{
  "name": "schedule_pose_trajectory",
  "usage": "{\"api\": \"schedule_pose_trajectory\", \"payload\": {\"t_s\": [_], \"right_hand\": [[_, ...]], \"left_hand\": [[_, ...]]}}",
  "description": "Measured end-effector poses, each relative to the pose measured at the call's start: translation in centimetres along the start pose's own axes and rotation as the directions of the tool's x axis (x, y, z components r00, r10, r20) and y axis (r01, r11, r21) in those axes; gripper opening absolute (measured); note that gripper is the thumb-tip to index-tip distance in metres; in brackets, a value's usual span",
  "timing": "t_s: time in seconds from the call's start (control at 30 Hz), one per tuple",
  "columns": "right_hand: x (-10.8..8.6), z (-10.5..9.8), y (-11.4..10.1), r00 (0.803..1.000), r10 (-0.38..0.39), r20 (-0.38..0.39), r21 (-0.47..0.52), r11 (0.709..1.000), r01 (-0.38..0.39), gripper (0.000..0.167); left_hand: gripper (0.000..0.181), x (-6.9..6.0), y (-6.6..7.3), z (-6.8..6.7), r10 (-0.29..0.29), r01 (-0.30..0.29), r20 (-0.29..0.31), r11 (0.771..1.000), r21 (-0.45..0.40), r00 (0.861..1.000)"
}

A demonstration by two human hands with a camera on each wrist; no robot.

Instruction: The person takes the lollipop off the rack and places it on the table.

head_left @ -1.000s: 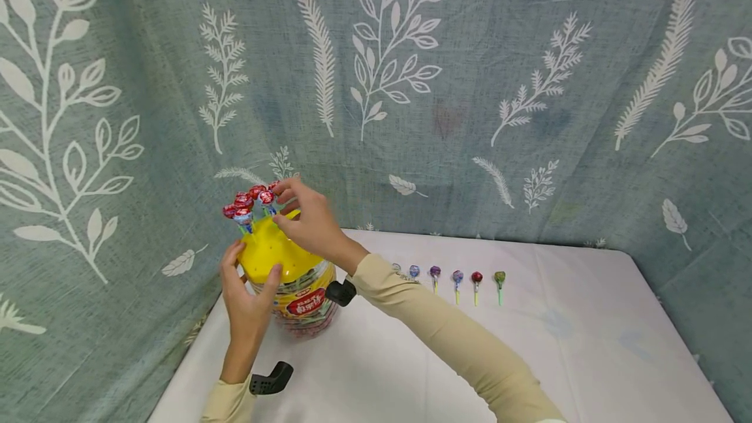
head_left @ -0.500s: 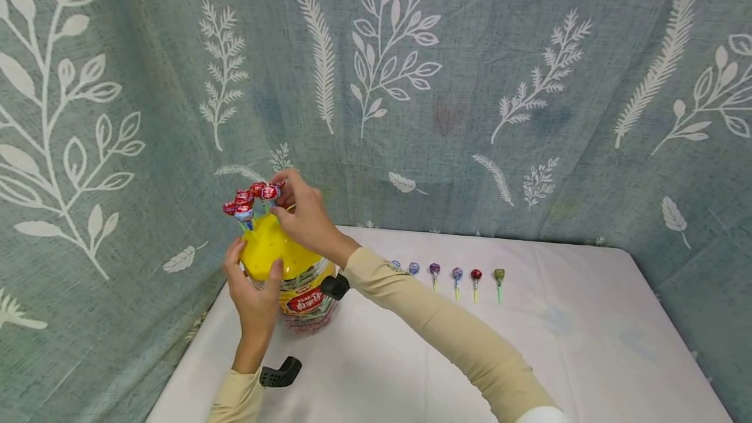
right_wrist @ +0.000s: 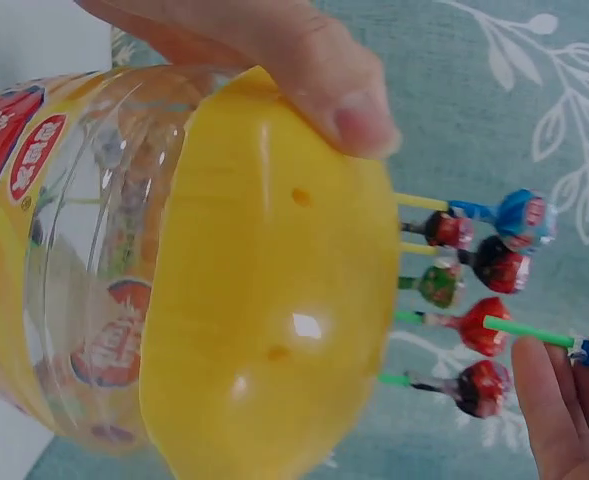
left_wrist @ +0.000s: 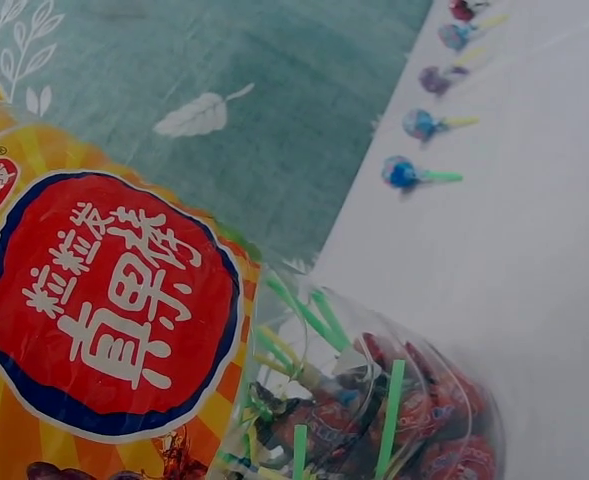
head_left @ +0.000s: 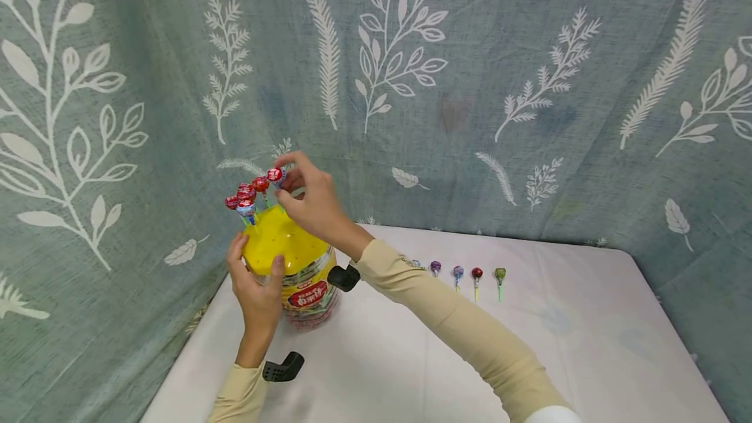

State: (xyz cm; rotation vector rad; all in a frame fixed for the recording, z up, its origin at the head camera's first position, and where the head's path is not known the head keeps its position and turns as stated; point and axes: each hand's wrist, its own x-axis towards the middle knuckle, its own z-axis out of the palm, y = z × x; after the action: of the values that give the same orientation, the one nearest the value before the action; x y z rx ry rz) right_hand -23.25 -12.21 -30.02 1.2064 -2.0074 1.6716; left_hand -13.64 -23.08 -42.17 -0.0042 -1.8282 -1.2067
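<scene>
A clear plastic jar (head_left: 308, 294) with a yellow and red label stands on the table's left side, lollipops inside it. My left hand (head_left: 258, 299) grips its domed yellow lid (head_left: 288, 240), thumb on the near side. Several wrapped lollipops (head_left: 245, 193) stick up from holes in the lid. Above the lid, my right hand (head_left: 317, 204) pinches a lollipop (head_left: 275, 175) by its wrapped head. In the right wrist view, that lollipop's green stick (right_wrist: 529, 332) points toward the lid, its end apart from the lid surface. Bare holes show on the lid there.
To the right of the jar, a row of lollipops (head_left: 476, 274) lies on the white-covered table (head_left: 564, 344), partly hidden by my right sleeve. A grey-green leaf-patterned curtain (head_left: 446, 83) hangs behind and to the left of the table.
My right hand has risen with the pinched lollipop, away from the other lollipops on the lid. My left hand keeps its grip on the lid.
</scene>
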Motion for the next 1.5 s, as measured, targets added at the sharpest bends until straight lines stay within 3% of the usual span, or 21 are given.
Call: {"api": "schedule_pose_trajectory", "payload": {"t_s": [0.37, 0.67, 0.73, 0.87, 0.97, 1.1, 1.23, 1.5], "right_hand": [[-1.8, -3.0, -0.9, 0.996, 0.082, 0.021, 0.048, 0.995, -0.083, 0.035], [-3.6, -5.4, -3.8, 0.992, 0.128, 0.018, 0.101, 0.986, -0.129, 0.032], [-4.0, -5.6, -3.7, 0.990, 0.142, 0.019, 0.107, 0.984, -0.143, 0.032], [-4.8, -5.9, -3.3, 0.984, 0.179, 0.024, 0.133, 0.975, -0.180, 0.032], [-5.5, -6.1, -3.0, 0.980, 0.197, 0.028, 0.150, 0.968, -0.199, 0.032], [-6.5, -6.6, -2.6, 0.975, 0.218, 0.032, 0.148, 0.964, -0.221, 0.033], [-7.5, -7.0, -2.0, 0.965, 0.257, 0.045, 0.148, 0.954, -0.261, 0.033], [-9.3, -7.7, -1.1, 0.947, 0.318, 0.040, 0.152, 0.935, -0.321, 0.034]], "left_hand": [[0.064, -0.1, 0.2, 0.2, -0.008, 0.008, -0.003, 1.000, 0.020, 1.000], [0.064, 0.0, 0.4, 0.3, -0.018, 0.018, -0.013, 1.000, 0.022, 1.000], [0.064, 0.0, 0.0, 0.3, -0.017, 0.018, -0.013, 1.000, 0.015, 1.000], [0.065, -0.2, -2.5, 0.3, -0.003, 0.003, -0.025, 1.000, 0.002, 1.000], [0.065, -0.2, -3.2, 0.4, 0.009, -0.009, -0.034, 1.000, -0.003, 0.999], [0.065, -0.3, -3.2, 0.4, 0.002, -0.002, -0.031, 1.000, 0.006, 1.000], [0.065, -0.4, -4.1, 0.3, -0.003, 0.004, -0.032, 1.000, 0.020, 0.999], [0.065, -0.4, -3.9, 0.5, 0.003, -0.003, -0.028, 1.000, 0.007, 1.000]]}}
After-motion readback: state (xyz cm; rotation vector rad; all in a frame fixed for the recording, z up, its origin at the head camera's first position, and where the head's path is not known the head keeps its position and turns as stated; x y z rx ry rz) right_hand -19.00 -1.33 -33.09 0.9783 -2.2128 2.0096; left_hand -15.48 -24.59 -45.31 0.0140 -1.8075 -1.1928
